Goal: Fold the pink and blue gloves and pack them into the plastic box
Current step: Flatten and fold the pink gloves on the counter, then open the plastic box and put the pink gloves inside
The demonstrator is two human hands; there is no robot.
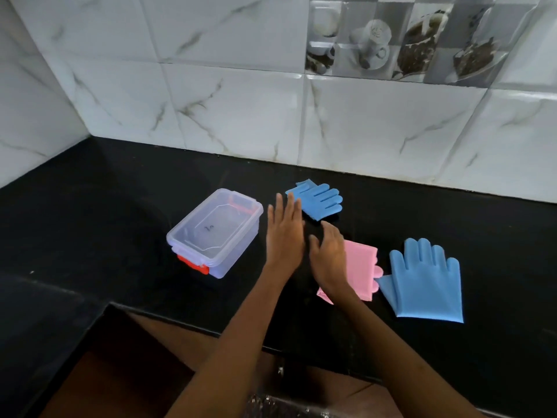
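A clear plastic box (193, 236) with red latches stands open and empty on the black counter, left of my hands. A folded blue glove (319, 200) lies behind my hands, near the wall. A folded pink glove (360, 267) lies partly under my right wrist. A flat, unfolded blue glove (425, 285) lies to its right, fingers pointing away from me. My left hand (284, 236) hovers open between the box and the far blue glove, fingers straight. My right hand (328, 254) is open, fingers apart, just left of the pink glove. Neither hand holds anything.
The black counter (120, 191) runs back to a white marble-tiled wall (241, 101) and bends round a corner at the left. Its front edge passes under my forearms, with a brown floor below.
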